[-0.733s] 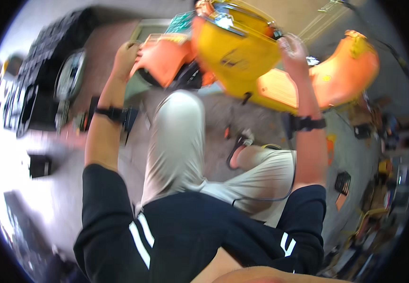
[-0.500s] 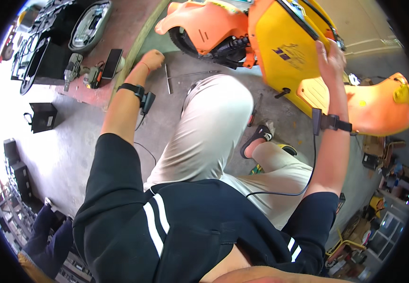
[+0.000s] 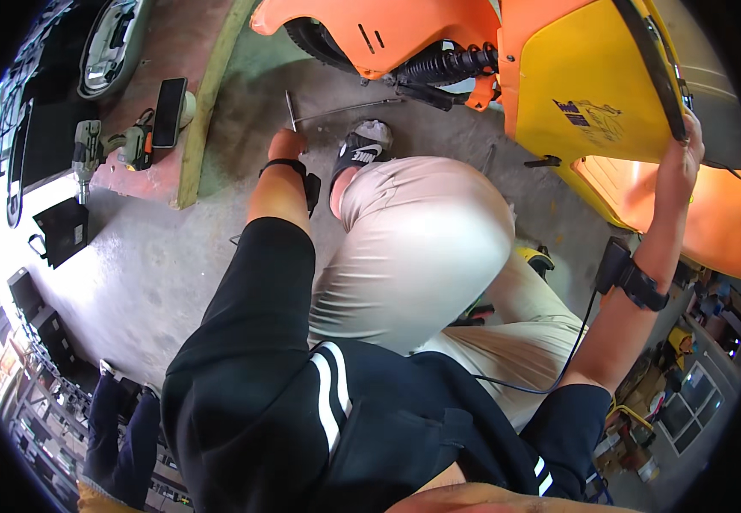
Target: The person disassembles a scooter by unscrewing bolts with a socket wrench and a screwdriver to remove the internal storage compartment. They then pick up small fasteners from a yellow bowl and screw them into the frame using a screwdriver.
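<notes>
My left hand [image 3: 289, 144] reaches down to the floor beside the handle of a metal T-bar tool [image 3: 290, 109], with a long thin shank lying across the concrete; its fingers are mostly hidden. My right hand [image 3: 683, 152] grips the black-trimmed edge of the large yellow body panel [image 3: 584, 77] of a vehicle on the right. Left of that panel are an orange fairing [image 3: 396, 34], a black coiled shock absorber [image 3: 447, 64] and a dark tyre [image 3: 310, 47]. An orange rear section [image 3: 717, 222] shows behind my right arm. My sandalled foot [image 3: 362, 144] is just below the tool.
A red board with a wooden edge [image 3: 189, 171] holds an impact wrench [image 3: 88, 150], a drill [image 3: 138, 141], a phone [image 3: 169, 111] and a grey case [image 3: 105, 47]. A black box [image 3: 62, 231] is at left. A person's dark-trousered legs [image 3: 135, 445] show lower left. Clutter [image 3: 644, 427] lines the right.
My left hand has moved from the orange fairing down to the floor by the T-bar tool. My right hand stays on the yellow panel. My body and view have turned leftward, and my foot now shows beside the tool.
</notes>
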Demonstrator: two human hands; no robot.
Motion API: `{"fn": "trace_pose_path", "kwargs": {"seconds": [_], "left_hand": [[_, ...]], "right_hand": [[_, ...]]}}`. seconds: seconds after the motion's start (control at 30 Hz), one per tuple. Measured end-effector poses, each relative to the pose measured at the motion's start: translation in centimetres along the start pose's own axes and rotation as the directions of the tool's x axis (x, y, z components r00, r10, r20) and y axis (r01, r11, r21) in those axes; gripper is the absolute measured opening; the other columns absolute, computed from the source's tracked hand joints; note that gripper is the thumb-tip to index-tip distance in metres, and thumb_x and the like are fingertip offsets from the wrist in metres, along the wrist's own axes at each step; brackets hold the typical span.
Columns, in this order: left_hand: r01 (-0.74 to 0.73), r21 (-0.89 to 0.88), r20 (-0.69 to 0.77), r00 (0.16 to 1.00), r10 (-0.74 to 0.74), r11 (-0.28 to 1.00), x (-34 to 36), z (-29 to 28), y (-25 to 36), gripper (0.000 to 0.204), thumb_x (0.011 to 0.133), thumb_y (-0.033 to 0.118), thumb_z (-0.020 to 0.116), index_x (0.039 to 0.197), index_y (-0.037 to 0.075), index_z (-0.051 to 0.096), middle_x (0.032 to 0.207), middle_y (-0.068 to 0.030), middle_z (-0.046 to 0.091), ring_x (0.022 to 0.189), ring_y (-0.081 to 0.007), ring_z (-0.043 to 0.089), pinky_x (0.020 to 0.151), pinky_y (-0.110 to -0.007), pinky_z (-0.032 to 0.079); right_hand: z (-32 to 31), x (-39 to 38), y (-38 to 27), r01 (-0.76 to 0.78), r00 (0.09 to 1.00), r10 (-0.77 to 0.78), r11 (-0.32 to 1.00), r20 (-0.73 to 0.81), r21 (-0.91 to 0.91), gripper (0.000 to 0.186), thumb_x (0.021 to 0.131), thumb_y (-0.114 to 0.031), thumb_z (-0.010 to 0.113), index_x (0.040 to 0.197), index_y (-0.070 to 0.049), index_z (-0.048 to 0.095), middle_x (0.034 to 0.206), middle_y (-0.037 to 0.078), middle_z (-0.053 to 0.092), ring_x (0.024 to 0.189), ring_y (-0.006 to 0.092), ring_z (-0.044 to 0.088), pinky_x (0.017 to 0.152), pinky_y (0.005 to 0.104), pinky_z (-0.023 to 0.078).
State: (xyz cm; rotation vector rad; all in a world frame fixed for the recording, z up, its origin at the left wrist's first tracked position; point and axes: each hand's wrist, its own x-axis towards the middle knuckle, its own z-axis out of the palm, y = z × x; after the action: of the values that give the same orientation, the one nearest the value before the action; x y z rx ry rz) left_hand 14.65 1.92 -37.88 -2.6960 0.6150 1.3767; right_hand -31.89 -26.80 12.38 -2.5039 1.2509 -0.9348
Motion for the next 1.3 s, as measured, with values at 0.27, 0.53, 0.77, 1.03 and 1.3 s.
{"fn": "trace_pose_path", "kwargs": {"seconds": [0.27,0.53,0.77,1.03,1.3], "left_hand": [[0.087,0.008,-0.142,0.986,-0.085,0.996,-4.4,-0.7,2.3,0.031,0.090,0.023,0.057,0.115,0.010,0.070,0.121,-0.0126,0.067,0.114,-0.0279,0.064,0.092,-0.038,0.053],[0.169,-0.515,0.335,0.942,0.016,0.840,-1.0,-5.0,0.4,0.011,0.091,0.012,0.055,0.097,0.002,0.054,0.092,-0.0166,0.064,0.081,-0.0222,0.065,0.062,-0.034,0.054],[0.306,-0.948,0.316,0.934,0.165,0.082,-9.7,-17.8,3.9,0.022,0.088,-0.014,0.039,0.107,-0.005,0.047,0.091,-0.0132,0.052,0.065,-0.0184,0.052,0.052,-0.031,0.045],[-0.391,-0.918,-0.348,0.877,0.332,0.070,-35.3,-34.2,3.3,0.007,0.092,0.002,0.046,0.089,0.004,0.051,0.070,-0.0025,0.047,0.047,-0.0079,0.032,0.043,-0.023,0.027],[-0.739,-0.666,-0.455,0.512,0.729,0.104,-64.3,-33.1,8.8,0.023,0.097,0.010,0.047,0.114,-0.004,0.052,0.072,0.0016,0.041,0.051,-0.0058,0.032,0.044,-0.021,0.027]], "right_hand": [[0.2,-0.5,-0.1,0.019,1.000,-0.018,1.000,-0.015,0.011,0.044,0.102,-0.038,0.049,0.115,0.002,0.060,0.110,0.010,0.063,0.104,0.0181,0.057,0.093,0.0304,0.042],[1.4,0.1,-0.9,0.010,0.998,-0.007,0.999,-0.059,0.054,0.047,0.101,-0.043,0.050,0.117,0.000,0.063,0.112,0.012,0.064,0.106,0.0219,0.059,0.093,0.0331,0.044],[0.3,-0.8,-3.0,-0.066,0.984,0.009,0.946,-0.180,-0.317,0.067,0.091,-0.072,0.042,0.109,-0.014,0.071,0.107,0.014,0.069,0.102,0.0313,0.062,0.094,0.0400,0.044],[0.7,-0.7,-4.0,-0.143,0.990,0.136,0.963,-0.045,-0.227,0.066,0.090,-0.072,0.043,0.115,-0.016,0.067,0.112,0.011,0.066,0.119,0.0341,0.051,0.101,0.0478,0.033],[-0.1,-0.7,-2.1,-0.196,0.974,0.186,0.978,-0.126,-0.073,0.073,0.087,-0.064,0.056,0.132,-0.006,0.057,0.131,0.019,0.057,0.130,0.0346,0.044,0.111,0.0440,0.031]]}}
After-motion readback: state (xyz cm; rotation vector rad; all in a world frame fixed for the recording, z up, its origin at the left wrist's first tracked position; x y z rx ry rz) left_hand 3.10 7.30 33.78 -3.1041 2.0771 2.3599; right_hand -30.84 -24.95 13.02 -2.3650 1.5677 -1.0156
